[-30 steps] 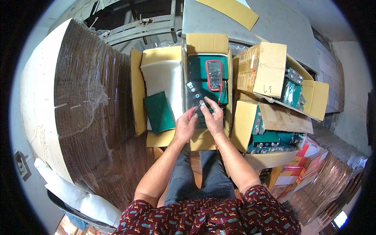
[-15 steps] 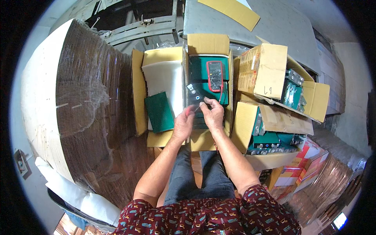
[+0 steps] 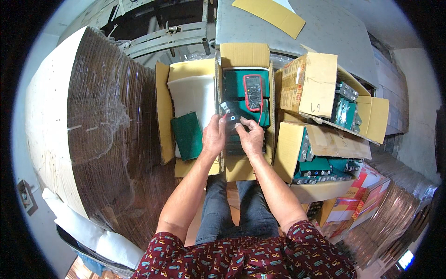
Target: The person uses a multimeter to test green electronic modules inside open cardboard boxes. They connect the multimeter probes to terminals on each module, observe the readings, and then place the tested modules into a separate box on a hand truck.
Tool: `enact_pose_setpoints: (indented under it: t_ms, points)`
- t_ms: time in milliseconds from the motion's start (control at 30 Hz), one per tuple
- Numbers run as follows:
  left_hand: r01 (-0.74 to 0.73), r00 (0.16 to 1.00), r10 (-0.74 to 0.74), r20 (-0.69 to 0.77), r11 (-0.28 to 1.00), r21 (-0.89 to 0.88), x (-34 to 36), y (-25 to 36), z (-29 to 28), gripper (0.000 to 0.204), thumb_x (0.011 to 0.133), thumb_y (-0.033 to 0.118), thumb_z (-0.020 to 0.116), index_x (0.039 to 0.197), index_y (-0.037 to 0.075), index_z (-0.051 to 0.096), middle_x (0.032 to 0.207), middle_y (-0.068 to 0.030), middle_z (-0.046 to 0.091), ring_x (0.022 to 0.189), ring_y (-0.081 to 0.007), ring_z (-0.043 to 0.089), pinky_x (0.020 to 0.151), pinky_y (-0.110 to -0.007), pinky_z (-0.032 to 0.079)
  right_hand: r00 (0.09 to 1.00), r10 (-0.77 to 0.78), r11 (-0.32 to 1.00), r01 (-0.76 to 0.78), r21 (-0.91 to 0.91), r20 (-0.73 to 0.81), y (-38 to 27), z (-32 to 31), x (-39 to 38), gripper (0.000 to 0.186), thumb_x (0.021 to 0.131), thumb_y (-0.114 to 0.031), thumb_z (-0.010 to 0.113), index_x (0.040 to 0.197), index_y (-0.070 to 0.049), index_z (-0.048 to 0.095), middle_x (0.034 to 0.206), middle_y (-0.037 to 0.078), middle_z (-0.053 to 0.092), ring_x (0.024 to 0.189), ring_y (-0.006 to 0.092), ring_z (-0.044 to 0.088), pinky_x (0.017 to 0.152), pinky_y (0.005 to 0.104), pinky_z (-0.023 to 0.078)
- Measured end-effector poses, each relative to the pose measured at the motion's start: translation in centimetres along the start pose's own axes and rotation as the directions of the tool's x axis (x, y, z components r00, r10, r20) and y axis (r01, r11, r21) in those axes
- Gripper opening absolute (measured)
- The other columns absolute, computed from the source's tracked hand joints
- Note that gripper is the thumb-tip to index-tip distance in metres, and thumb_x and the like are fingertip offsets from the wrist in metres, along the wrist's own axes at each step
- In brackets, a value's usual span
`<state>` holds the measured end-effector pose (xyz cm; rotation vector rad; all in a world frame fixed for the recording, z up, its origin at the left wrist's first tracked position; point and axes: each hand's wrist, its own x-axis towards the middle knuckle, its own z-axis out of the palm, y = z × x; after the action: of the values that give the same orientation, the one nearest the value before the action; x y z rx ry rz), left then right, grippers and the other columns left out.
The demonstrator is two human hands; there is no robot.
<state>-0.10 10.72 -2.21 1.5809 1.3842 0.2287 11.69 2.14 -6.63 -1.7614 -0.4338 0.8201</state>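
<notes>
My left hand (image 3: 214, 138) grips a red test probe (image 3: 224, 116) at the upper metal terminal (image 3: 226, 106) of a dark cell (image 3: 233, 111) in the middle cardboard box (image 3: 244, 54). My right hand (image 3: 251, 138) is closed over the cell's lower end, pinching something small I cannot make out. A red-and-black multimeter (image 3: 253, 93) with leads lies on green cells (image 3: 234, 82) in that box. A green sheet (image 3: 186, 135) lies on white padding (image 3: 188, 95) in the left box (image 3: 162, 111).
Two open boxes of cells (image 3: 318, 83) (image 3: 287, 153) stand at right, with red-and-white cartons (image 3: 360, 190) below. A tall plastic-wrapped cardboard stack (image 3: 104, 139) stands left. Behind is a grey surface (image 3: 334, 32) with a yellow board (image 3: 269, 14). A metal frame (image 3: 165, 32) is at top left.
My left hand and the red probe have moved up from the cell's lower end to its upper terminal. My right hand stays near the lower end, shifted very slightly.
</notes>
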Motion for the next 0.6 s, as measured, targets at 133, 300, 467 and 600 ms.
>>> enact_pose_setpoints:
  t_ms: [133,300,467,600]
  points:
    - [0.000,1.000,0.000,-0.018,1.000,-0.023,0.2,-0.2,0.0,0.032,0.107,0.035,0.049,0.117,0.007,0.062,0.102,-0.0267,0.070,0.099,-0.0482,0.068,0.083,-0.054,0.052,1.000,0.005,0.998,-0.005,-0.065,-0.007,-1.5,0.2,-0.4,0.031,0.088,-0.013,0.077,0.111,0.008,0.072,0.115,0.018,0.075,0.105,0.0198,0.071,0.097,0.0319,0.053]
    - [-0.043,0.999,0.043,-0.033,0.999,-0.007,0.3,-0.5,0.1,0.032,0.108,0.034,0.050,0.118,0.005,0.062,0.097,-0.0248,0.069,0.094,-0.0435,0.068,0.081,-0.051,0.052,0.998,-0.059,0.996,0.057,-0.073,-0.022,-0.2,0.2,-0.2,0.031,0.088,-0.013,0.076,0.111,0.008,0.072,0.114,0.019,0.076,0.102,0.0197,0.072,0.094,0.0316,0.054]
    - [-0.103,0.991,0.103,-0.085,0.995,0.006,0.2,-1.1,0.3,0.032,0.108,0.030,0.052,0.119,0.002,0.062,0.090,-0.0221,0.067,0.085,-0.0376,0.069,0.077,-0.045,0.053,1.000,0.014,0.998,-0.015,-0.063,-0.017,-0.5,0.4,-0.3,0.031,0.088,-0.014,0.077,0.110,0.007,0.073,0.114,0.019,0.075,0.107,0.0226,0.071,0.099,0.0339,0.052]
    - [-0.053,0.998,0.054,-0.045,0.998,0.021,0.2,-0.4,0.1,0.029,0.107,0.030,0.053,0.118,0.003,0.061,0.091,-0.0217,0.068,0.086,-0.0383,0.069,0.077,-0.046,0.053,1.000,-0.009,0.997,0.007,-0.072,-0.027,0.5,0.3,-0.1,0.031,0.087,-0.014,0.077,0.109,0.006,0.073,0.115,0.019,0.075,0.109,0.0237,0.071,0.100,0.0347,0.052]
